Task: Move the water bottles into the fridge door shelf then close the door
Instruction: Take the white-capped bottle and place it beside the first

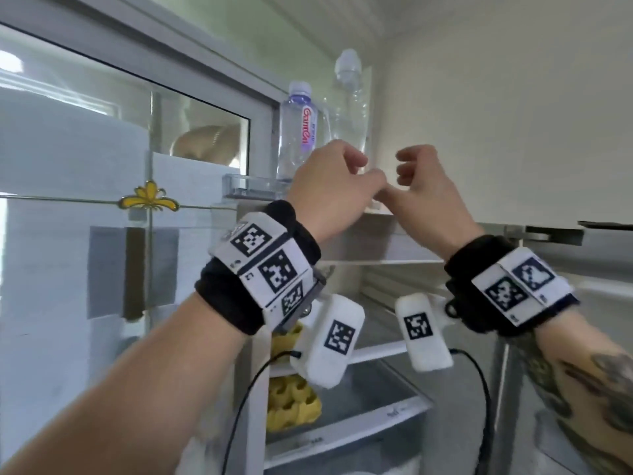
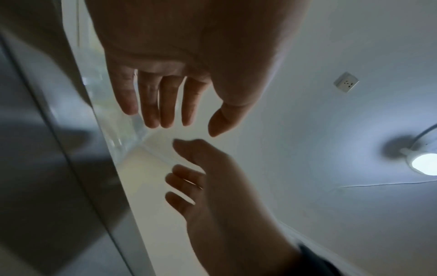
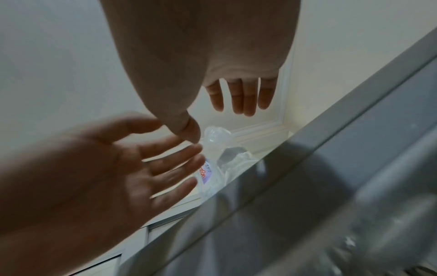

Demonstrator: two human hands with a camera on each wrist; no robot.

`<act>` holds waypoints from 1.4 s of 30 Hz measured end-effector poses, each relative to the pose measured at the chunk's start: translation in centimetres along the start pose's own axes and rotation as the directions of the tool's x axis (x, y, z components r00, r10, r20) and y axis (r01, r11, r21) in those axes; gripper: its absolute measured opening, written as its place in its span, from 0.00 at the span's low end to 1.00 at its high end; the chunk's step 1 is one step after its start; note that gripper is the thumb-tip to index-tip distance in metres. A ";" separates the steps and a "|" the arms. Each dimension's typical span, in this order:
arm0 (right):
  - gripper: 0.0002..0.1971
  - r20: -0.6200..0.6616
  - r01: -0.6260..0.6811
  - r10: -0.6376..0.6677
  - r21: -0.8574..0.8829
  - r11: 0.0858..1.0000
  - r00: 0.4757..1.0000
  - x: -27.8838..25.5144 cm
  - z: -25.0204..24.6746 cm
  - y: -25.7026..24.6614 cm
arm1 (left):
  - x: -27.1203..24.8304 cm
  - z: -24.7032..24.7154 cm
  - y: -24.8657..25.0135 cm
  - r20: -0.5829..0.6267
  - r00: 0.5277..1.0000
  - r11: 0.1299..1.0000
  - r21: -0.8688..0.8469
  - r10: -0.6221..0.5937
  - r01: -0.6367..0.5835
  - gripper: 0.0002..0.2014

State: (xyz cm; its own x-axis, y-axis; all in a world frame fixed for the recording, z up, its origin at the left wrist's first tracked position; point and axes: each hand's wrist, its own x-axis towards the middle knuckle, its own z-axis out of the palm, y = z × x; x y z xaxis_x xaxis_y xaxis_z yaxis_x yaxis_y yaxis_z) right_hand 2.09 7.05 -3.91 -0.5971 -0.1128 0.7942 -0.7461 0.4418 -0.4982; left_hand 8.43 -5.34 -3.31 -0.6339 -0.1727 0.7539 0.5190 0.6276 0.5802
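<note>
Two water bottles stand upright in the clear top door shelf (image 1: 239, 187) of the open fridge. One carries a purple and red label (image 1: 297, 132); the taller one beside it is plain and clear (image 1: 352, 108). Both show in the right wrist view too, the labelled bottle (image 3: 207, 174) and the clear bottle (image 3: 216, 135). My left hand (image 1: 339, 176) and right hand (image 1: 416, 176) hover just in front of the bottles, close together, thumbs nearly meeting. The fingers of each hand hang relaxed and hold nothing, as seen for the left hand (image 2: 170, 104) and the right hand (image 3: 241, 97).
Fridge shelves (image 1: 376, 347) lie below my wrists. Yellow items (image 1: 291, 406) fill a lower door shelf. A glass pane with a yellow flower ornament (image 1: 149, 197) stands to the left, a pale wall to the right, a ceiling lamp (image 2: 423, 162) overhead.
</note>
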 end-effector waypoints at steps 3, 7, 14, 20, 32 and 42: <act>0.39 0.159 -0.072 0.082 -0.068 0.995 0.984 4.5 2.4 -1.6 | 0.4 -2.0 -0.5 -0.044 0.998 0.999 0.026 -0.034 0.035 0.18; 0.21 0.245 -0.159 0.190 -0.141 0.977 0.951 7.3 5.3 -1.1 | 0.4 -3.1 -0.8 -0.029 0.999 0.994 0.103 -0.033 0.036 0.21; 0.32 0.111 -0.157 0.170 -0.114 0.981 0.979 5.9 4.7 -0.8 | 1.1 -1.9 -0.4 0.019 0.996 0.987 0.138 -0.082 0.079 0.25; 0.33 0.003 -0.027 0.027 0.096 0.995 1.000 1.7 0.5 -0.9 | 0.9 0.3 0.7 0.039 0.995 0.996 0.032 -0.088 0.087 0.34; 0.35 0.059 -0.220 0.218 0.036 0.975 0.974 -19.7 -8.2 10.7 | -9.9 15.1 0.7 0.364 0.930 0.955 -0.254 -0.054 0.154 0.39; 0.28 -0.526 -0.350 0.180 -0.244 0.904 0.831 -25.5 -17.2 19.9 | -11.0 29.7 -1.0 0.411 0.898 0.944 -0.205 -0.158 0.260 0.36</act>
State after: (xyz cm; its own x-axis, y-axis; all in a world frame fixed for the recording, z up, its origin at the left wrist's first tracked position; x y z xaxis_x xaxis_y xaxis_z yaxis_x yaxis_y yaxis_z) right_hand 7.48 33.99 -28.08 -0.4753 0.4538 0.7537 -0.3938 0.6563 -0.6435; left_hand -2.16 18.43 -21.32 -0.8868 0.0573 0.4586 0.4425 0.3916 0.8067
